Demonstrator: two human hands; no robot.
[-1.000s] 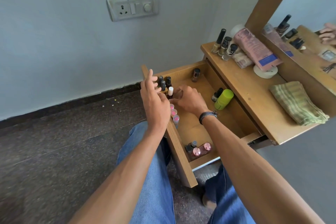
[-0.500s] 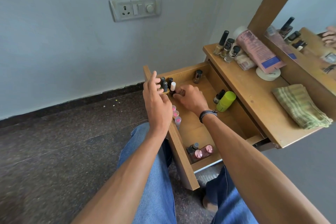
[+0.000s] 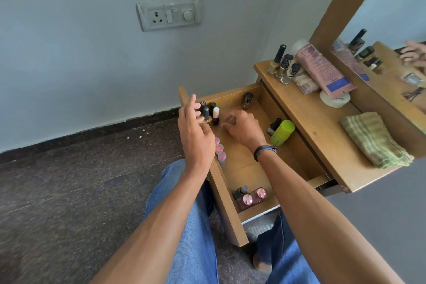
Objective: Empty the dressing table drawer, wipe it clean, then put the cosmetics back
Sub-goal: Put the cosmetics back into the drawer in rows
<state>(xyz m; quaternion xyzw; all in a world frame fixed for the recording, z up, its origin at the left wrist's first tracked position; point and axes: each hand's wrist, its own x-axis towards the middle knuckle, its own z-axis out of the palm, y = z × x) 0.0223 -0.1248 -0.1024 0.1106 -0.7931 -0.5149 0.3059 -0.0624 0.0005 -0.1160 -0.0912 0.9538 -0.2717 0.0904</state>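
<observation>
I see a pale wall [image 3: 80, 64] and a dark speckled floor [image 3: 69, 203]. A person in blue jeans sits at a wooden dressing table with a mirror [image 3: 391, 18]. The drawer [image 3: 244, 168] under the tabletop [image 3: 311, 122] is pulled out over the person's knees, and it has cosmetics in it.

The left hand [image 3: 196, 138] is up above the front edge of the drawer. Its fingers [image 3: 192, 102] are straight and hold nothing. Their tips are just beside a bunch of little black-capped bottles [image 3: 204, 109] in the far left corner. I cannot tell if they touch.

The right hand [image 3: 244, 130] is inside the drawer. Its fingers [image 3: 227, 120] are loosely curled, and I see nothing in them. They are close to a white-capped bottle [image 3: 216, 114] but not on it.

A folded green cloth [image 3: 373, 140] lies on the tabletop. A big pink tube [image 3: 322, 69] leans against the mirror frame, with its end on a white tape roll [image 3: 334, 99]. Three small bottles [image 3: 283, 64] stand at the far corner of the tabletop.

In the drawer, a green bottle [image 3: 282, 132] lies at the right side. A row of pink-topped tubes [image 3: 220, 150] stands along the front wall, under the left hand. Two shiny pink-lidded bottles [image 3: 253, 196] sit in the near corner. One brown bottle [image 3: 247, 100] stands alone at the back.
</observation>
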